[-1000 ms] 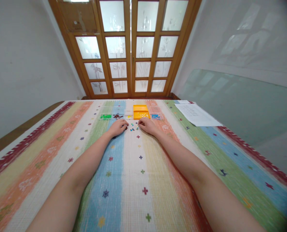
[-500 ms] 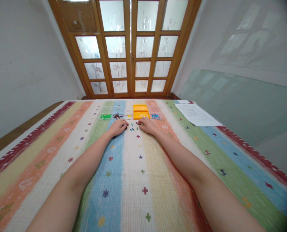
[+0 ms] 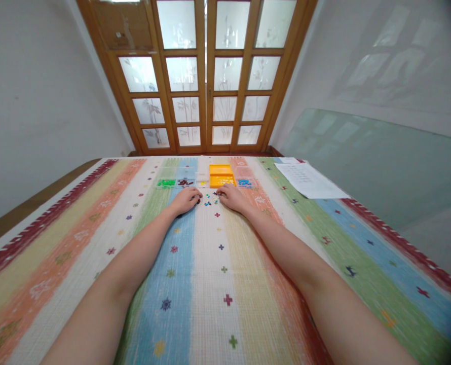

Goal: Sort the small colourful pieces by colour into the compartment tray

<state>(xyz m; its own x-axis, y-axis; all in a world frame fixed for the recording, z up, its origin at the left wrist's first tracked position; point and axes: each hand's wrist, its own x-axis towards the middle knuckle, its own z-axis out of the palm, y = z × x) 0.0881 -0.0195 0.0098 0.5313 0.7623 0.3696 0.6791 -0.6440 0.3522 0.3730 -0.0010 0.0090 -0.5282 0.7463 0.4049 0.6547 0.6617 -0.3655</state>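
Boxes (image 3: 220, 170) stand in a row: clear ones with green pieces (image 3: 166, 183), dark red pieces (image 3: 185, 182), yellow pieces (image 3: 203, 184) and blue pieces (image 3: 244, 183), plus an open orange one with pale pieces (image 3: 223, 181). On my feed a striped tablecloth (image 3: 210, 314) runs towards glazed wooden doors (image 3: 203, 76), with paper (image 3: 311, 181) over to the right. Loose pieces (image 3: 208, 204) lie on the cloth between the left hand (image 3: 186, 200) and right hand (image 3: 231, 197), too small for me to read their direction or long axis. Fingers of both hands curl down beside them; I can't tell whether either pinches anything.
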